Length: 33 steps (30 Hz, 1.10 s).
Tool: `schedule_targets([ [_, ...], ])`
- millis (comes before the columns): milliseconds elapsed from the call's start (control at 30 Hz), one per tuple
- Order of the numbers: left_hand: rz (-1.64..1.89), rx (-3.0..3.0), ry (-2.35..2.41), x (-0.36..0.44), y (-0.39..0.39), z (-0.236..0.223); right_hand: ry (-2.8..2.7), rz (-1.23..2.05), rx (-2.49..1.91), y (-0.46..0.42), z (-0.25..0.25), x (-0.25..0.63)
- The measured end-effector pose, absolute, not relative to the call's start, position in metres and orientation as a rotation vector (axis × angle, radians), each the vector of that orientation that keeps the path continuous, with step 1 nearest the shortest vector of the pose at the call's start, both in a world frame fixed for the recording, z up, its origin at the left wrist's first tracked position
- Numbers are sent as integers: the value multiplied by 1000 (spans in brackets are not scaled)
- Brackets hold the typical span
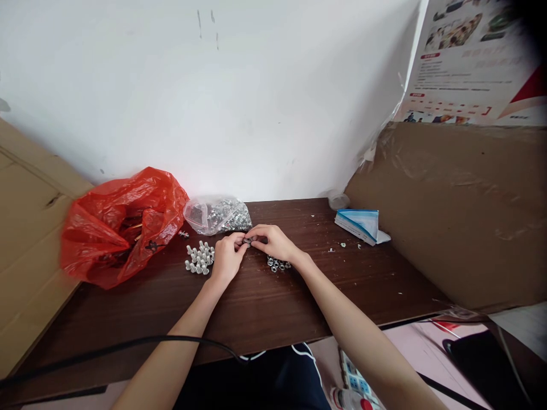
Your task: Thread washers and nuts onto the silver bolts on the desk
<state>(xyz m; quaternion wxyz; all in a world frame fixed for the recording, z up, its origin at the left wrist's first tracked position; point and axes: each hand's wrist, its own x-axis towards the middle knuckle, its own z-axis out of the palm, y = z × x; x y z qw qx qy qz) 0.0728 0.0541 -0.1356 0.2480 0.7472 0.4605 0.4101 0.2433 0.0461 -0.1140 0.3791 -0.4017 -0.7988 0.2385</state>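
My left hand (225,257) and my right hand (274,241) meet over the middle of the table. Their fingertips pinch a small dark metal part (248,241) between them; its exact kind is too small to make out. Close by my left hand stands a cluster of whitish bolt-like pieces (199,259). Shiny metal nuts (277,264) lie in a loose group beneath my right wrist, partly covered by it. Just behind my hands, a clear plastic bag (205,219) full of small silvery metal parts rests against the wall.
A red plastic bag (123,228) sits open at the left. At the right are a blue-and-white packet (359,224) and small scraps. Cardboard panels (461,210) flank the dark wooden table (273,319). A black cable (128,343) crosses in front, over my left forearm.
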Motion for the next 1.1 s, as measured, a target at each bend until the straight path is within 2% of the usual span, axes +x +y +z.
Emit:
schedule_targets([
  [1100,1074,2298,1465,70,51,-137,-2092,452,-1063,49,-124,235],
])
